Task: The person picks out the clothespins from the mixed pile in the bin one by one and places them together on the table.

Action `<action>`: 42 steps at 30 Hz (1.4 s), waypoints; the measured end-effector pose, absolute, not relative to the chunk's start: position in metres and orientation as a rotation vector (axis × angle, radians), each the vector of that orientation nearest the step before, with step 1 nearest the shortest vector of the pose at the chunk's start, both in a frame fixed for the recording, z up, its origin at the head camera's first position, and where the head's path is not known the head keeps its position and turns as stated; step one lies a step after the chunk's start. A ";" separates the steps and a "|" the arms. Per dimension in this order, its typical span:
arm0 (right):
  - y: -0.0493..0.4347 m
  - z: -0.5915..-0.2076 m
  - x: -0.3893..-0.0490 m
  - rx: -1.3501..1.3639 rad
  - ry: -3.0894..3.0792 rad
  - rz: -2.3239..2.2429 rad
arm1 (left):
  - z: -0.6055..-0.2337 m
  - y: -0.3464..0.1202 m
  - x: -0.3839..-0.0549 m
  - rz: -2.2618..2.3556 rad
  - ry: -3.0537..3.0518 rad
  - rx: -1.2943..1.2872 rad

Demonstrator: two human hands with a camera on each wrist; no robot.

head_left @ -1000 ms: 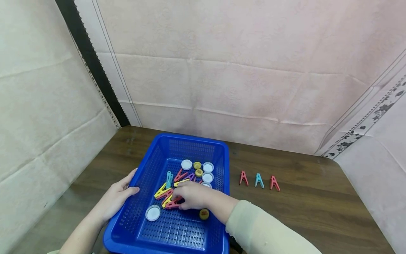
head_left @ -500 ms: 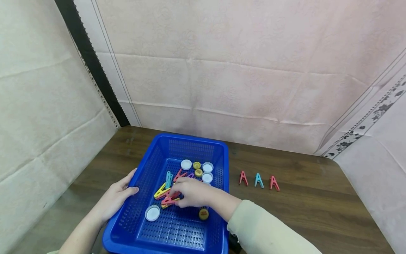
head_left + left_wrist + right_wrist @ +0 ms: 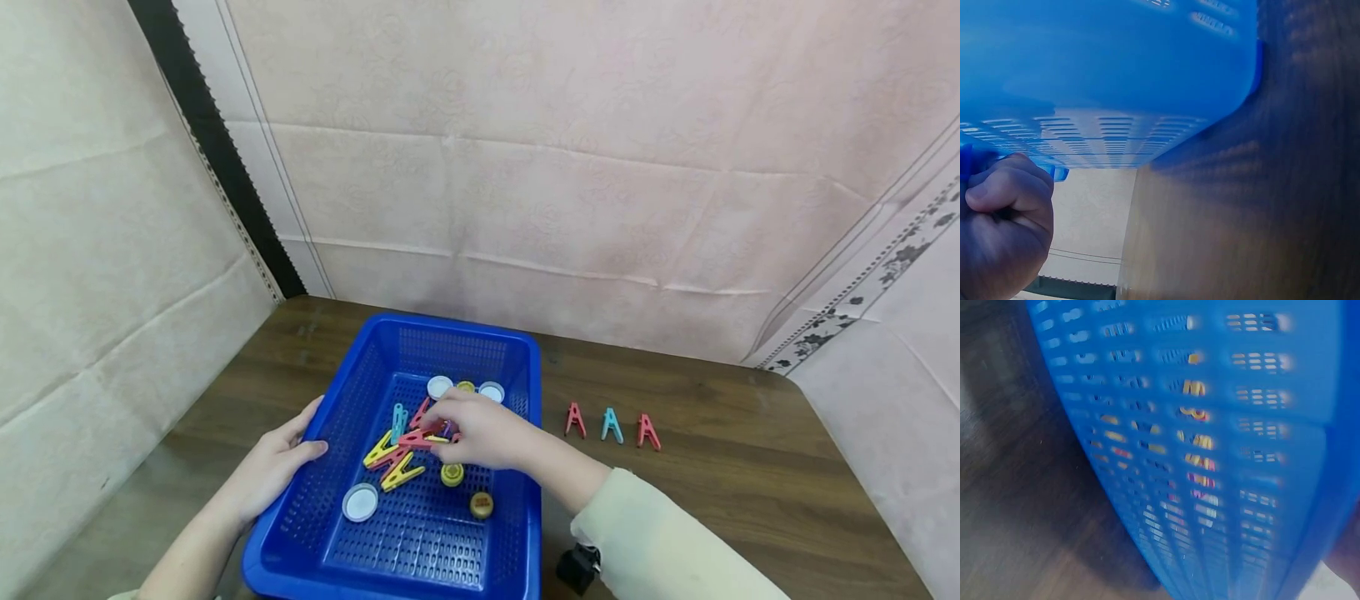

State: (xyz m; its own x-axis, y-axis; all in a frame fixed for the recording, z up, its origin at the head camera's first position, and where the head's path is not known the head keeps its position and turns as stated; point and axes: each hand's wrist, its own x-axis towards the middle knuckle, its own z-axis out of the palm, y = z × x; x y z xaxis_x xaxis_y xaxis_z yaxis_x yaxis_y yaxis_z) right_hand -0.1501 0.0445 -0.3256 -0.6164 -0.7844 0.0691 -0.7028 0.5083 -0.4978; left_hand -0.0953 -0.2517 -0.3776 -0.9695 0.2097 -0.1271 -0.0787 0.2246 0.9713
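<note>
My left hand [image 3: 281, 454] grips the left rim of the blue plastic basket [image 3: 288, 533]; in the left wrist view its fingers [image 3: 1013, 187] curl at the basket's edge. Inside the basket, my right hand [image 3: 480, 429] pinches a red clothespin [image 3: 415, 439] between thumb and fingers, above a loose pile. Around it lie a yellow clothespin [image 3: 402, 473], a blue clothespin [image 3: 399, 422] and several others in red, yellow and purple. The right wrist view shows mostly the basket's perforated side [image 3: 1222, 425], with the pile glimpsed through its holes.
White caps [image 3: 361, 502] and gold caps [image 3: 481, 505] lie scattered in the basket. On the wooden table [image 3: 720, 500] to the right, a red clothespin [image 3: 575, 420], a blue clothespin [image 3: 612, 426] and another red clothespin [image 3: 648, 432] stand in a row. Cloth-covered walls [image 3: 525, 208] border the table.
My right hand has moved away from the body and slightly right, carrying the red clothespin off the near pile. A yellow clothespin and a gold cap show more fully. The left hand stays put.
</note>
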 end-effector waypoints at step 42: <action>0.223 -0.364 -0.158 -0.494 3.419 -1.225 | -0.378 -0.252 -0.094 1.823 2.268 0.137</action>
